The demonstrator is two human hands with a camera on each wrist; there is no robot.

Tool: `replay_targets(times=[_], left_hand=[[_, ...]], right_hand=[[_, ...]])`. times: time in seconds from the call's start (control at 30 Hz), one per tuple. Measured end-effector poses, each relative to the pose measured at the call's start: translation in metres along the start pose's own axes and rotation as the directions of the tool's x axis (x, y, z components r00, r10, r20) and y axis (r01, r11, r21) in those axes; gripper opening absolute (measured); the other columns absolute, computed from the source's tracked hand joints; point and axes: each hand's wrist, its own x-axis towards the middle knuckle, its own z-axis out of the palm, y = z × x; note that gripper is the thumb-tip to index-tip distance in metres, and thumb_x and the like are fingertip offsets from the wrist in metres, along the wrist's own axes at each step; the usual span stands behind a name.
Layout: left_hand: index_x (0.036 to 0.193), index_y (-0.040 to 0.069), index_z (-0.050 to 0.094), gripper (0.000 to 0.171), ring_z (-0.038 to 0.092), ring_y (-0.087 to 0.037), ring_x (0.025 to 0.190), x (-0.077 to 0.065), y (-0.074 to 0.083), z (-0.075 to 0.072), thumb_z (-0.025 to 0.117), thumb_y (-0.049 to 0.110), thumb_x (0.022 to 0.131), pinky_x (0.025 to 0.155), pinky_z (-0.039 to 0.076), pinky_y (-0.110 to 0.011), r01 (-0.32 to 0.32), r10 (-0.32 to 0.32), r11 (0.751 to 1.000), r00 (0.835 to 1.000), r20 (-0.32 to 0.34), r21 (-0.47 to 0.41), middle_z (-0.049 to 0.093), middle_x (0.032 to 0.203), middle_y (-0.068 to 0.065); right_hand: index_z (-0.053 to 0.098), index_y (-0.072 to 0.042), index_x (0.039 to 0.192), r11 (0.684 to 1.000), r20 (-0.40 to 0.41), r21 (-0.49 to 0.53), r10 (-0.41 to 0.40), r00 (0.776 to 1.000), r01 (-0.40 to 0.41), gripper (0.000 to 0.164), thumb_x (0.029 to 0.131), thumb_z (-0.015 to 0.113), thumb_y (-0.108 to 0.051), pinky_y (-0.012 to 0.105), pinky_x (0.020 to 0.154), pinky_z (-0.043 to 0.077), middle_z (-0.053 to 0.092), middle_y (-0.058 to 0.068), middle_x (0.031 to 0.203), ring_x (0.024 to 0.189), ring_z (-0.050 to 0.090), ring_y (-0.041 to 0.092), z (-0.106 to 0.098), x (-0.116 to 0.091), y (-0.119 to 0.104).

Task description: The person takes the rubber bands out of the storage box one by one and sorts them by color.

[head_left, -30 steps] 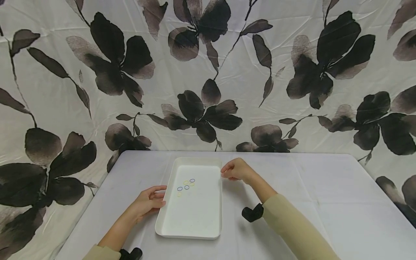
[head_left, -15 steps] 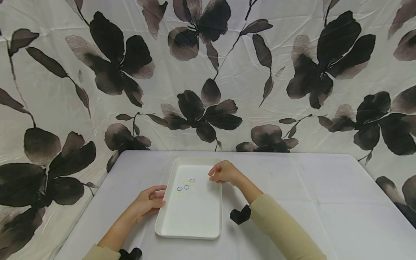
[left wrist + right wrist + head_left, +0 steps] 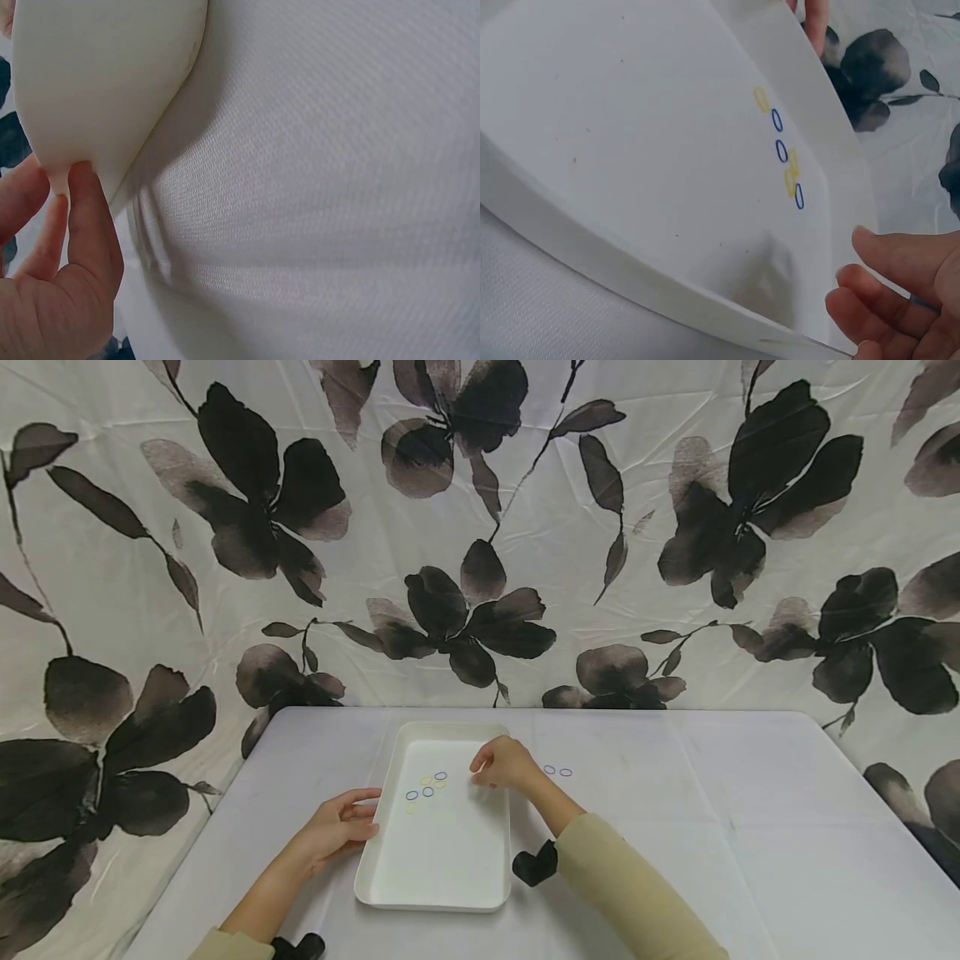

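Note:
A shallow white tray [image 3: 450,860] lies on the table. Toward its left side sit several thin rings, some blue [image 3: 800,196] and some yellow [image 3: 793,162]. My left hand [image 3: 339,828] touches the tray's left outer wall; in the left wrist view its fingertips [image 3: 84,171] press there, fairly straight. Over the tray's right side hovers my right hand [image 3: 504,763], its fingers loosely bent and the thumb apart from them in the right wrist view. A speck of blue shows between those fingers; what it is I cannot tell. Two blue rings [image 3: 566,772] lie on the tablecloth beyond the right wrist.
White cloth covers the table [image 3: 675,827], which extends well to the right of the tray. A floral curtain [image 3: 570,543] hangs behind the table's back edge. Black straps [image 3: 536,863] sit at both wrists.
My right hand has moved left from beside the tray to over its right side. Two blue rings on the cloth have come into view behind the arm. The left hand stays put.

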Motion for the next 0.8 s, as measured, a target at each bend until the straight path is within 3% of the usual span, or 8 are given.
replay_targets(times=[0.17,0.37,0.8], left_hand=[[0.136,-0.005,0.038,0.062,0.062,-0.021,0.095,0.000,0.002,0.000,0.065,-0.007,0.080,0.074,0.053,-0.031,0.002,-0.002,1.000,1.000,-0.004,0.000,0.056,0.118,-0.023],[0.136,-0.005,0.038,0.062,0.061,-0.021,0.095,0.001,0.003,0.001,0.066,-0.007,0.080,0.075,0.053,-0.032,-0.004,0.004,1.000,1.000,0.004,0.001,0.055,0.120,-0.024],[0.137,-0.006,0.036,0.063,0.062,-0.023,0.095,-0.001,0.000,-0.001,0.064,-0.007,0.080,0.076,0.053,-0.034,-0.013,0.014,1.000,1.000,0.021,-0.015,0.054,0.120,-0.026]], right_hand=[[0.071,-0.005,0.080,1.000,-0.005,-0.024,-0.009,1.000,0.009,0.009,0.074,0.077,-0.006,0.020,0.051,0.039,0.059,-0.002,0.061,0.052,0.051,0.009,0.000,0.000,-0.003],[0.071,-0.003,0.080,0.998,0.009,0.017,-0.057,0.998,0.057,0.008,0.073,0.076,-0.002,0.020,0.051,0.039,0.058,-0.001,0.061,0.052,0.051,0.009,0.004,0.003,-0.009],[0.071,-0.001,0.081,0.990,0.096,0.126,-0.077,0.992,0.065,0.008,0.074,0.075,-0.001,0.018,0.048,0.040,0.058,-0.002,0.057,0.049,0.052,0.008,0.039,0.009,-0.023]])
